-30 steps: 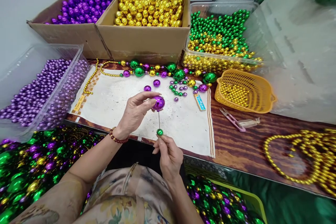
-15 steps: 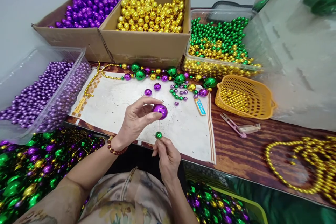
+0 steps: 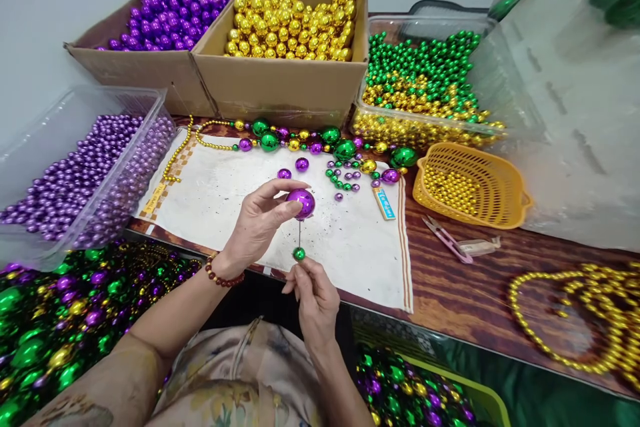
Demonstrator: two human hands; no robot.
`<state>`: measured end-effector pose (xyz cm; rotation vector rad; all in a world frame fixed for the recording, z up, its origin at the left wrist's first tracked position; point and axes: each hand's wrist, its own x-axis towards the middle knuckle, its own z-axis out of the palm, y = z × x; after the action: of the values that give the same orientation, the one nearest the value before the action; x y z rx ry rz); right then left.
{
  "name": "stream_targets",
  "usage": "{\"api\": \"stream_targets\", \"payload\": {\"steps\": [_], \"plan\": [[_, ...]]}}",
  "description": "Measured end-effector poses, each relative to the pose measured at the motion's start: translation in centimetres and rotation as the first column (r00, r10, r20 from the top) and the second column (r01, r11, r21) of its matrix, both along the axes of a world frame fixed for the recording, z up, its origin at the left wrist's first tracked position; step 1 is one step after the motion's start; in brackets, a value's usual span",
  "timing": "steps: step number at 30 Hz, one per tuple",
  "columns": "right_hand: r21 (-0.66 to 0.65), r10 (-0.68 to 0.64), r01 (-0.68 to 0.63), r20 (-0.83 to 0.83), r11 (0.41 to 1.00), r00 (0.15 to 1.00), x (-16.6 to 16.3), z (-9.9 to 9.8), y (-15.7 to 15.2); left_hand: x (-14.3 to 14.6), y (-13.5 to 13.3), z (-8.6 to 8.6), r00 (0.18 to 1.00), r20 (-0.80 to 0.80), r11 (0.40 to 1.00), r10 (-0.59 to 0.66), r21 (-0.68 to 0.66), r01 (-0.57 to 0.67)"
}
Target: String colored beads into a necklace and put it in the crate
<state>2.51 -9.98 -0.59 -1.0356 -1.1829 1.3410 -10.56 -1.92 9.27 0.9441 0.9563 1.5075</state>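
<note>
My left hand [image 3: 257, 220] pinches a large shiny purple bead [image 3: 303, 204] between thumb and fingers, above the white cloth. A thin needle [image 3: 299, 235] runs straight down from the underside of the purple bead. Lower on it sits a small green bead [image 3: 299, 253], just above the fingertips of my right hand [image 3: 315, 293]. That hand is closed in a pinch round the needle's lower end, which the fingers hide. Beyond them on the cloth lie two purple beads [image 3: 301, 165] and a cluster of small green and purple beads [image 3: 343, 177].
A strung bead necklace [image 3: 270, 141] stretches along the back of the white cloth [image 3: 225, 173]. Behind are cardboard boxes [image 3: 280, 83] of purple and gold beads. Plastic bins [image 3: 165, 113] flank the cloth. At right are an orange basket [image 3: 500, 203], pink snips [image 3: 447, 240] and gold strands [image 3: 530, 340].
The purple bead has risen slightly relative to the green bead, so a little more needle shows between them. Both hands keep their grip, and the view has shifted slightly.
</note>
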Motion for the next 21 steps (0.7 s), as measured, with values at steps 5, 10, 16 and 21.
{"api": "stream_targets", "payload": {"steps": [5, 10, 16, 21], "plan": [[-0.091, -0.041, 0.034, -0.077, 0.995, 0.996, 0.1, 0.2, 0.3, 0.0, -0.3, -0.3, 1.0, -0.026, 0.999, -0.012, 0.036, 0.012], [-0.151, -0.125, 0.104, -0.136, 0.983, 0.983, 0.5, 0.6, 0.5, 0.1, -0.7, -0.5, 0.995, -0.097, 0.995, 0.001, 0.095, 0.009], [-0.152, -0.119, 0.098, -0.136, 0.984, 0.983, 0.4, 1.8, 1.4, 0.2, -0.8, -1.1, 0.984, -0.168, 0.993, -0.061, 0.087, 0.077], [-0.208, -0.195, 0.157, -0.174, 0.965, 0.965, 1.2, 1.5, 2.9, -0.7, -0.2, -2.4, 0.942, -0.317, 0.994, -0.11, -0.02, 0.109]]}}
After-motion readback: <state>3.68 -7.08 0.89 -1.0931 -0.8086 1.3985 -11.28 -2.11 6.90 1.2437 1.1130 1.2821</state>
